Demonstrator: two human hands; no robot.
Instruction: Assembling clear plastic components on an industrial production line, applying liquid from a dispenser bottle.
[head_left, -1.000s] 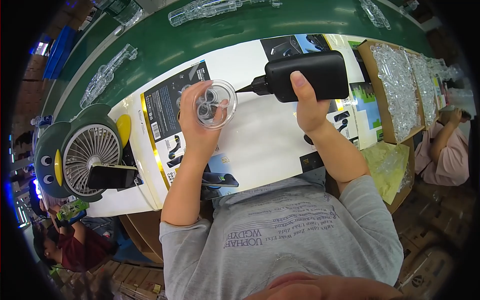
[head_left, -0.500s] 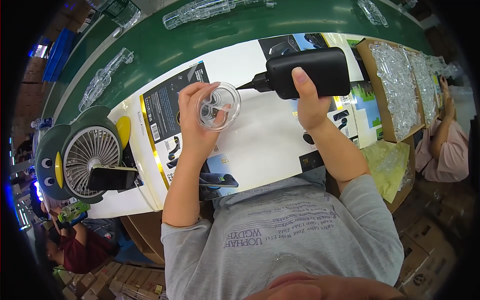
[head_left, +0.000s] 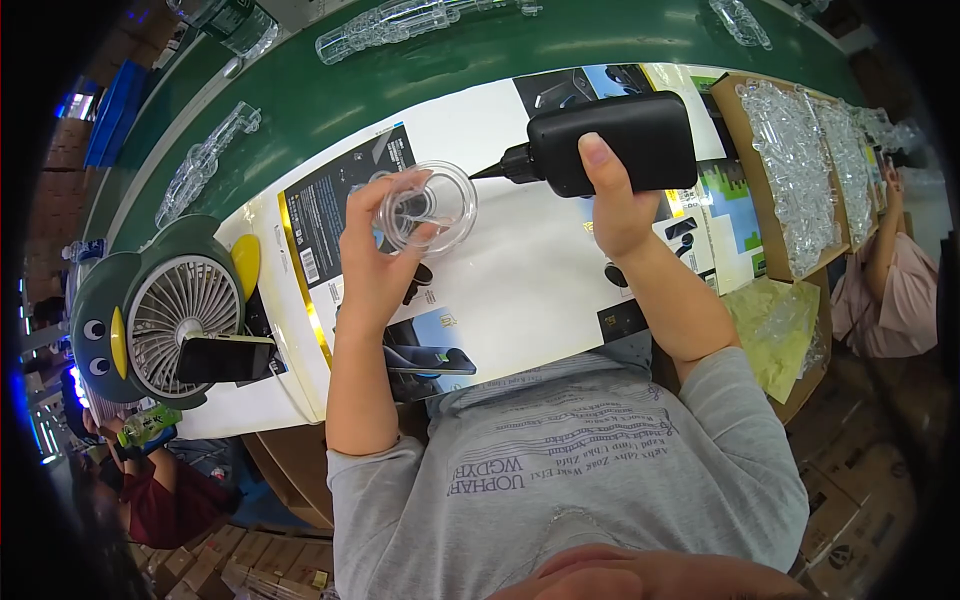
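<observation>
My left hand (head_left: 372, 245) is closed round a clear plastic cup-like part (head_left: 462, 232), its round rim turned up toward me. Gripped in my right hand (head_left: 622, 205) is a black squeeze bottle (head_left: 640, 130), held on its side with the thumb along its near face. The bottle's thin pointed nozzle (head_left: 487, 172) reaches left to the rim of the clear part; whether it touches cannot be told. Under both hands lies a printed white cardboard sheet (head_left: 520, 310).
A green penguin-shaped fan (head_left: 150, 310) stands at left with a phone (head_left: 226, 358) before it. Clear plastic pieces (head_left: 205, 165) lie on the green table (head_left: 300, 110). At right sits a carton of clear parts (head_left: 790, 170). Other people sit at both sides.
My left hand has shifted slightly left, and the clear part has turned and tilted a little in it. The bottle has moved marginally left and up.
</observation>
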